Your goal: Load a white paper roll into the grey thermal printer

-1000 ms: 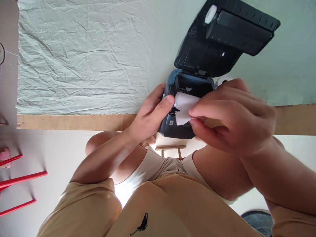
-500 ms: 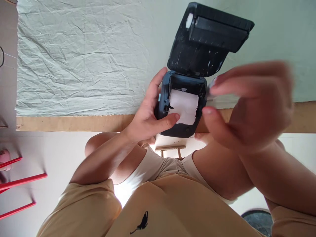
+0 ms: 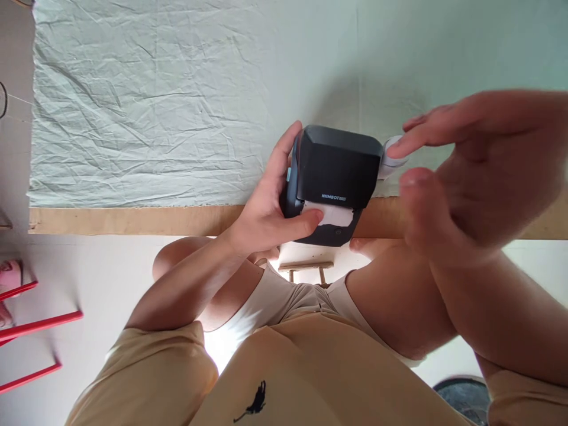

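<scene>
A dark label printer [image 3: 339,165] with NIIMBOT lettering is in my left hand [image 3: 270,204], its lid down. My left fingers wrap its left side, and the thumb presses on the white paper strip [image 3: 335,214] that comes out below the lid. To the right, my right hand [image 3: 483,165] is blurred, its thumb and fingers apart with nothing between them. A white roll [image 3: 390,163] shows just past the printer's right side. One right fingertip overlaps this roll in the view; whether it touches, I cannot tell.
A pale green cloth [image 3: 155,106], wrinkled on the left, covers the table. The wooden table edge [image 3: 133,220] runs in front of my legs. Red bars [image 3: 39,325] stand at the lower left, with a pink shoe [image 3: 9,273] nearby. A dark round object [image 3: 464,393] is at the lower right.
The printer's lid, raised before, has swung down and covers most of the paper. My right hand has moved right, away from the printer. My left hand keeps its hold.
</scene>
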{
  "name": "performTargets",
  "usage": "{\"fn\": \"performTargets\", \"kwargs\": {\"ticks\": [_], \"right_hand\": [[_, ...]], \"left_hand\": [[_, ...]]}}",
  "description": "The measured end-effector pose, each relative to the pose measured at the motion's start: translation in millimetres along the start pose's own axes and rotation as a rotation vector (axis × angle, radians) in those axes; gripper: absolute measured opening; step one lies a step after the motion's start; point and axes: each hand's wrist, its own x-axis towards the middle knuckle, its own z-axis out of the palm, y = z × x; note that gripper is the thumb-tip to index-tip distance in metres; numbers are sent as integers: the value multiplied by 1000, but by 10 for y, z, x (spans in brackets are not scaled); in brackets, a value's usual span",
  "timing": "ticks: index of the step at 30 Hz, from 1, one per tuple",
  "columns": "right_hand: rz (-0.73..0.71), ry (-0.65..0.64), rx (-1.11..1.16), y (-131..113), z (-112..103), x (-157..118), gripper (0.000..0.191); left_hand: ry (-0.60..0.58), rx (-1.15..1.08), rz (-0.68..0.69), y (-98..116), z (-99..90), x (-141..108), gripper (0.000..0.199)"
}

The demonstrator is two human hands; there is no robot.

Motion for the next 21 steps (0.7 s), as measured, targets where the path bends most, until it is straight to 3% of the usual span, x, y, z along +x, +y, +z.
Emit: {"fn": "performTargets", "kwargs": {"ticks": [3, 5, 8, 11, 15, 18, 21], "right_hand": [[-157, 60, -22, -93, 49, 46, 18], [-202, 0, -73, -113, 48, 55, 17], [-176, -130, -110, -89, -1, 48, 25], [-140, -187, -98, -87, -18, 33, 31], [-63, -88, -155, -192, 100, 4, 25], [-32, -33, -196, -267, 188, -18, 25], [-37, -36, -209, -272, 179, -21, 29]], "left_hand": [[38, -29, -95, 108, 32, 20, 148], [75, -38, -159, 224, 68, 31, 140], [107, -27, -181, 391, 99, 33, 117], [106, 2, -154, 472, 97, 15, 109], [120, 1, -120, 519, 121, -19, 99], [170, 31, -173, 565, 149, -22, 85], [141, 35, -162, 543, 126, 2, 95]]}}
